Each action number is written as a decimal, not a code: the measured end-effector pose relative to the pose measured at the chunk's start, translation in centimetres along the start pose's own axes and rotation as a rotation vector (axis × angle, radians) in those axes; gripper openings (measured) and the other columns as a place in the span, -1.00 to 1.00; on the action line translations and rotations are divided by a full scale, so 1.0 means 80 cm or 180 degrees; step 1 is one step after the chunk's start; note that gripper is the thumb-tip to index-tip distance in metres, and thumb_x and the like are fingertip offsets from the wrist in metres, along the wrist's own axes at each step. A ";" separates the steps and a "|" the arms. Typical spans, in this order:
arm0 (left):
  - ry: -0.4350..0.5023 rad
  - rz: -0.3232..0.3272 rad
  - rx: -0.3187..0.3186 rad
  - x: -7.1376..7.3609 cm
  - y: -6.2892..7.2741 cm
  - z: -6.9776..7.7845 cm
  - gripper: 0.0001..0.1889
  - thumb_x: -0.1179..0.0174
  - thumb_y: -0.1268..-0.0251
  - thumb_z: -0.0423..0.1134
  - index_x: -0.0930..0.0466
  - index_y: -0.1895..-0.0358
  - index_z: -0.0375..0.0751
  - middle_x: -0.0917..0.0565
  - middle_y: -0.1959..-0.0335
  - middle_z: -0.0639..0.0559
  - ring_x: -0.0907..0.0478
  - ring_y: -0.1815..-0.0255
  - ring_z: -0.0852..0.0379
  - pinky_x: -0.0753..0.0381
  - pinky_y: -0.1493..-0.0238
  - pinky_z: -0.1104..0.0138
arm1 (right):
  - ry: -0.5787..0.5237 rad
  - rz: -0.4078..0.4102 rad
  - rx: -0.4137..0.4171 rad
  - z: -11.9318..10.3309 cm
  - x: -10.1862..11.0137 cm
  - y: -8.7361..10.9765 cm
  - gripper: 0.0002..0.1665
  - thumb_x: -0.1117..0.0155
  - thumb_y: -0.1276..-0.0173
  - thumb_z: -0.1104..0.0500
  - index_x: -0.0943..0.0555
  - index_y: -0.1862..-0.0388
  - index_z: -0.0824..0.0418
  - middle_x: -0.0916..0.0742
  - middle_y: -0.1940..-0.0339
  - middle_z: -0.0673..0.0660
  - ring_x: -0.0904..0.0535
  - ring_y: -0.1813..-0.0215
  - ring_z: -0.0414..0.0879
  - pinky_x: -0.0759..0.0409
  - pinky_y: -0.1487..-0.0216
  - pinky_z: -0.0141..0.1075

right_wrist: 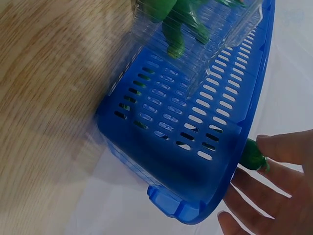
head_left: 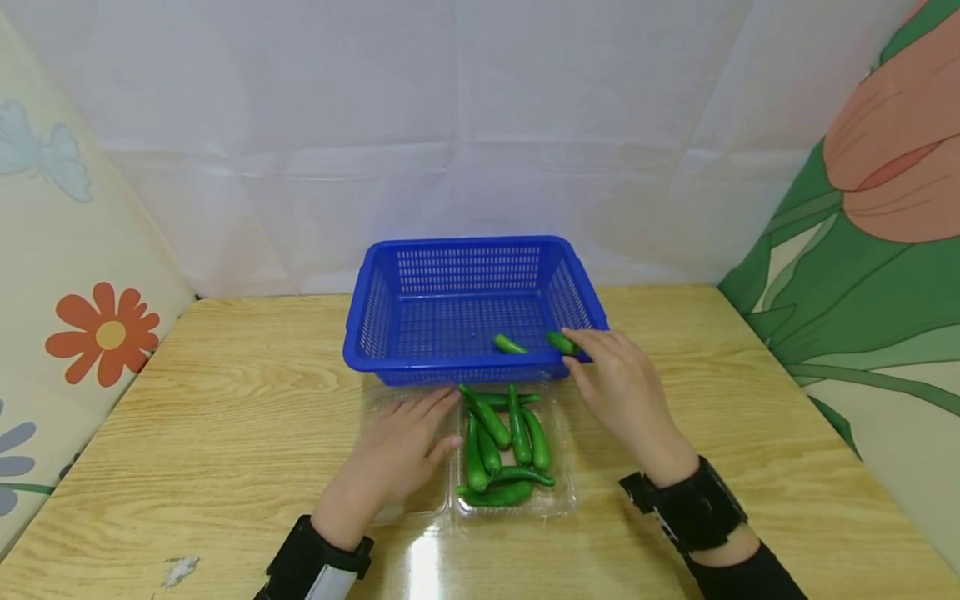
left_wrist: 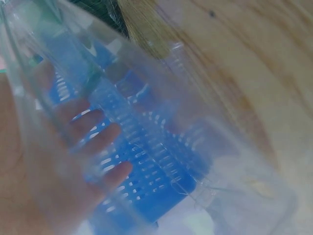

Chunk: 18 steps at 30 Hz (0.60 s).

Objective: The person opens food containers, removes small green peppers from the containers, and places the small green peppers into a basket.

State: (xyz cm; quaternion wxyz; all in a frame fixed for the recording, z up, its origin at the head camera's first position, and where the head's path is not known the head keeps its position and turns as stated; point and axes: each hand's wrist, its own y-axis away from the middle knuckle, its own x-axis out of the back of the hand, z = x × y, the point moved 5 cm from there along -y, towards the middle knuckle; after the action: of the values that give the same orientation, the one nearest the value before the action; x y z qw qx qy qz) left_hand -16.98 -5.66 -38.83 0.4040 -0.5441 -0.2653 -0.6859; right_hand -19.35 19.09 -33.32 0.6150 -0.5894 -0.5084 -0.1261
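My right hand pinches a green chili pepper at the near right corner of a blue plastic basket. In the right wrist view, the held pepper shows just past the basket rim, between thumb and fingers. Another green pepper lies inside the basket. Several more peppers fill the right half of a clear plastic clamshell box. My left hand rests over the box's opened lid, its fingertips near the peppers. Through the clear plastic, the left wrist view shows extended fingers holding nothing.
The basket stands at the back of a wooden table, close to a white cloth backdrop. The clear box sits directly in front of it. Painted panels with flowers stand at both sides.
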 end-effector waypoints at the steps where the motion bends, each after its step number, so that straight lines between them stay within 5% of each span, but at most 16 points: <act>1: -0.0006 0.0000 0.0002 0.000 0.000 0.000 -0.37 -0.01 -0.53 0.07 -0.24 -0.51 -0.15 -0.30 -0.50 -0.07 -0.26 -0.47 -0.09 -0.23 -0.44 -0.08 | 0.0004 -0.0013 -0.0012 0.000 0.000 0.000 -0.53 -0.45 -0.24 0.32 -0.63 -0.15 0.34 -0.72 -0.01 0.30 -0.62 -0.01 0.17 -0.63 -0.02 0.03; 11: -0.0032 -0.0008 0.0010 0.000 -0.001 -0.001 -0.37 0.00 -0.53 0.09 -0.24 -0.51 -0.14 -0.30 -0.50 -0.05 -0.26 -0.47 -0.08 -0.23 -0.44 -0.07 | -0.0009 -0.0029 -0.0068 0.000 0.001 -0.001 -0.56 -0.39 -0.30 0.31 -0.62 -0.17 0.32 -0.72 0.00 0.28 -0.63 0.01 0.17 -0.65 0.03 0.02; 18: 0.0034 -0.0033 0.0028 -0.001 0.001 -0.001 -0.37 -0.01 -0.53 0.08 -0.22 -0.52 -0.13 -0.28 -0.51 -0.06 -0.24 -0.48 -0.09 -0.21 -0.45 -0.07 | -0.0101 0.0105 0.0171 -0.006 0.004 -0.002 -0.61 -0.43 -0.25 0.33 -0.66 -0.07 0.31 -0.74 0.02 0.26 -0.65 0.03 0.13 -0.66 0.03 -0.03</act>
State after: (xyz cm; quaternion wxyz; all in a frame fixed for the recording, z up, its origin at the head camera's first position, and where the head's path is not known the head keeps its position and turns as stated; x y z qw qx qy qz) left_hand -16.96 -5.77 -38.94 0.4042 -0.5373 -0.2690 -0.6896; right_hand -19.10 18.81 -32.92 0.6245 -0.5829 -0.5115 -0.0928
